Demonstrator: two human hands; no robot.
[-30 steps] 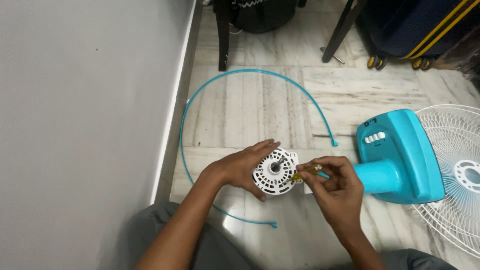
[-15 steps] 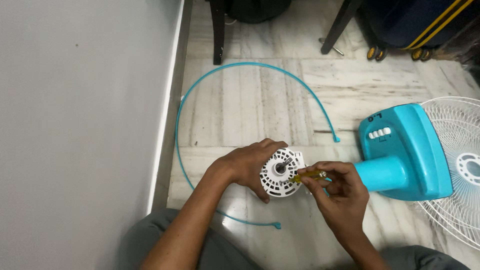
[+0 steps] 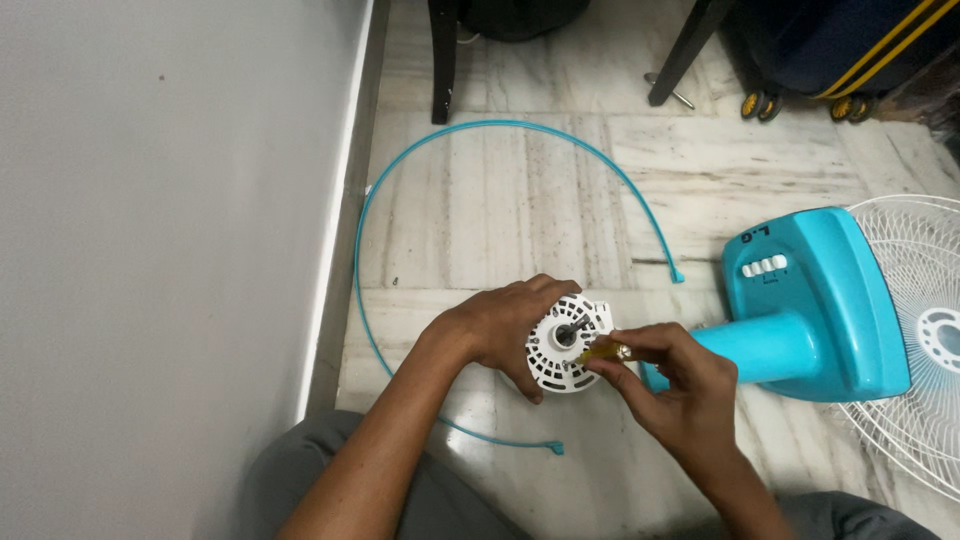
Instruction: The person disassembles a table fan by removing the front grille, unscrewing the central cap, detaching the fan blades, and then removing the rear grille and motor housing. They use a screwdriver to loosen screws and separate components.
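While the left hand [image 3: 500, 325] grips the white vented motor housing [image 3: 565, 342] on the marble floor [image 3: 500, 210], the right hand [image 3: 670, 385] pinches a small yellow-handled screwdriver [image 3: 603, 352] against its face.
Fan looks well stripped: blue rim ring [image 3: 455, 135] lies loose, white grille [image 3: 925, 340] off behind the blue base [image 3: 810, 300]. Housing screws appear in hand; how many remain I cannot tell.

Your left hand [image 3: 500, 325] and right hand [image 3: 672, 385] are bare, with no gloves, rings or watch showing. Both forearms are uncovered as far back as the frame's lower edge, so no sleeve can be seen. Below the hands, your legs wear grey trousers [image 3: 300, 480] of plain cloth, and a second grey patch sits beside the right forearm.
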